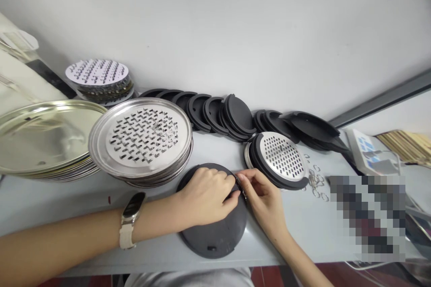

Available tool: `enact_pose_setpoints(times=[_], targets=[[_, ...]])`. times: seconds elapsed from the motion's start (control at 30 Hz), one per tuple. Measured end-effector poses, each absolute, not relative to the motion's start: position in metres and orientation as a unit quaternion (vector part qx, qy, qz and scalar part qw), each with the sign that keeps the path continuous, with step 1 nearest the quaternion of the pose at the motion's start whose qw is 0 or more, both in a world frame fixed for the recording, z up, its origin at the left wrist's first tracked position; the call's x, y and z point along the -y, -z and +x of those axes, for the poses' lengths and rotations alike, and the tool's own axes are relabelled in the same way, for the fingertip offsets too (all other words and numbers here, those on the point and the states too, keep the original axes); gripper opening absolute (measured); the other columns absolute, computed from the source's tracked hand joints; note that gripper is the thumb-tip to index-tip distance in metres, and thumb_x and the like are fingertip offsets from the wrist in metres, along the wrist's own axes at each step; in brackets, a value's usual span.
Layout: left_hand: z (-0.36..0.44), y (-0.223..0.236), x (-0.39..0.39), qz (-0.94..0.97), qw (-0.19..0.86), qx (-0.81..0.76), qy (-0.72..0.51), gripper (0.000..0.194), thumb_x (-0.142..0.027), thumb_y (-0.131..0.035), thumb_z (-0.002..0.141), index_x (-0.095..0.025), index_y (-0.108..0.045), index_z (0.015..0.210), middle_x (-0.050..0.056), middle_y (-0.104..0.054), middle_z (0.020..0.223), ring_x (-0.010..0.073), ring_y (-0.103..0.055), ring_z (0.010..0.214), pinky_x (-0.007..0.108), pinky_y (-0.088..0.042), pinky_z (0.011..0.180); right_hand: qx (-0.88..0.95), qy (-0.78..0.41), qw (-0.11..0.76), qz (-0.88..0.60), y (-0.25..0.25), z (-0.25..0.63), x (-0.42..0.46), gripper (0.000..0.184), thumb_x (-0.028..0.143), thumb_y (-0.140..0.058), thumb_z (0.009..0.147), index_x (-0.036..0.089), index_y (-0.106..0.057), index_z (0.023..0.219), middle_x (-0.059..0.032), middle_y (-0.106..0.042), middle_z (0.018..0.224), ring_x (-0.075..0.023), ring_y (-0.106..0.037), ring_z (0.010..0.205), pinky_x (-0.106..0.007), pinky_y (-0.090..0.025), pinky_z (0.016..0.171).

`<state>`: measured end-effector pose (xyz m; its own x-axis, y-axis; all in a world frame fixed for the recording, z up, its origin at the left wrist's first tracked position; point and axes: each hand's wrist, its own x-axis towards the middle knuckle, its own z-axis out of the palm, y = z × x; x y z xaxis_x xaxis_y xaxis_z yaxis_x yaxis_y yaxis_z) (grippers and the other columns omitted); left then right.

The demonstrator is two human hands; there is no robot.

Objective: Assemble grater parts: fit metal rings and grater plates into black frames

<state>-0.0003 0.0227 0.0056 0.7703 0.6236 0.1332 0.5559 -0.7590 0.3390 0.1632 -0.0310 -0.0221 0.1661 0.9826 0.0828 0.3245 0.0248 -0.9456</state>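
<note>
At the black disc (220,233), hands (207,195), metal piece (244,192) (mostly hidden)

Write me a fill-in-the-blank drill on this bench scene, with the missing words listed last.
1. The watch is strapped around the person's ____ wrist.
2. The left hand is over a dark disc, while the loose metal rings lie nearer the ____.
3. Beyond the hands, overlapping black pieces line the foot of the ____.

Missing words: left; right hand; wall.
</note>
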Motion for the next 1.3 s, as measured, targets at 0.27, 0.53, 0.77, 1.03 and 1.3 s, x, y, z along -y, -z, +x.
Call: enact_pose_setpoints(times=[0.27, 0.53, 0.77, 1.03, 1.3], targets=[[-0.002, -0.0054, -0.0212, 0.932, 0.141, -0.314, -0.116, 0.029, -0.032, -0.044, 0.091, -0.014, -0.066, 0.095, 0.006, -0.071, 0.085, 0.025, -0.066, 0.075, 0.039, -0.051, 0.065, 0.543, -0.365, 0.457, -0.603, 0.0204, 0.1622, 0.0277, 0.017, 0.035, -0.056, 0.093, 0.019, -0.061, 0.086, -0.0011, -0.059, 0.077, -0.0156, -0.056, 0.073, -0.026, -0.044, 0.068], [-0.0003, -0.0062, -0.0233, 0.931, 0.148, -0.314, -0.113, 0.028, -0.031, -0.044, 0.091, -0.014, -0.066, 0.092, 0.006, -0.071, 0.084, 0.0244, -0.066, 0.076, 0.037, -0.051, 0.067, 0.563, -0.355, 0.422, -0.616, 0.0174, 0.163, 0.0262, 0.022, 0.036, -0.049, 0.096, 0.019, -0.056, 0.084, -0.0003, -0.055, 0.076, -0.0146, -0.052, 0.069, -0.024, -0.04, 0.06], [-0.0031, -0.0043, -0.0218, 0.941, 0.125, -0.291, -0.119, 0.028, -0.03, -0.041, 0.094, -0.014, -0.064, 0.096, 0.007, -0.069, 0.086, 0.0243, -0.065, 0.078, 0.037, -0.049, 0.068, 0.583, -0.342, 0.409, -0.613, 0.0183, 0.1639, 0.0283, 0.022, 0.035, -0.046, 0.098, 0.02, -0.053, 0.083, 0.0007, -0.05, 0.075, -0.014, -0.048, 0.067, -0.024, -0.038, 0.059], [-0.0051, -0.0026, -0.0208, 0.944, 0.121, -0.276, -0.135, 0.025, -0.027, -0.04, 0.095, -0.016, -0.063, 0.097, 0.005, -0.069, 0.085, 0.0234, -0.065, 0.077, 0.037, -0.048, 0.065, 0.599, -0.338, 0.406, -0.602, 0.0169, 0.1632, 0.0248, 0.022, 0.032, -0.043, 0.099, 0.021, -0.049, 0.082, 0.0017, -0.047, 0.073, -0.0136, -0.046, 0.066, -0.025, -0.037, 0.06], [-0.004, -0.0035, -0.0219, 0.942, 0.132, -0.284, -0.124, 0.029, -0.031, -0.039, 0.095, -0.014, -0.062, 0.101, 0.007, -0.069, 0.089, 0.0249, -0.065, 0.08, 0.039, -0.049, 0.068, 0.574, -0.348, 0.426, -0.607, 0.0206, 0.1625, 0.0279, 0.02, 0.034, -0.049, 0.096, 0.022, -0.046, 0.081, 0.0031, -0.046, 0.07, -0.0128, -0.045, 0.062, -0.024, -0.034, 0.055]])
